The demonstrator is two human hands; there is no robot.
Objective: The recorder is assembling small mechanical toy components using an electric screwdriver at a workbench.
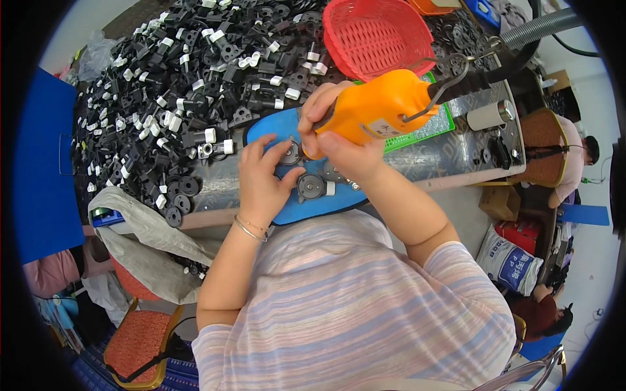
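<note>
My right hand (349, 146) is wrapped round an orange electric screwdriver (375, 107), which hangs from a metal hook. Its tip points down and left toward a round dark plastic part (291, 154) on a blue mat (274, 127). The fingers and thumb of my left hand (261, 179) curve around that part and steady it. Beside my left thumb lies another round dark part with a white end (312, 187). A further round grey part (334, 171) sits to its right, partly behind my right forearm. The screwdriver's contact with the part cannot be made out.
A large heap of black parts with white ends (189, 85) covers the left of the table. A red basket (375, 39) stands behind; a green tray (424, 130) lies under the screwdriver. A white cylinder (486, 116) is at right. Grey cloth (143, 241) drapes over the left front edge.
</note>
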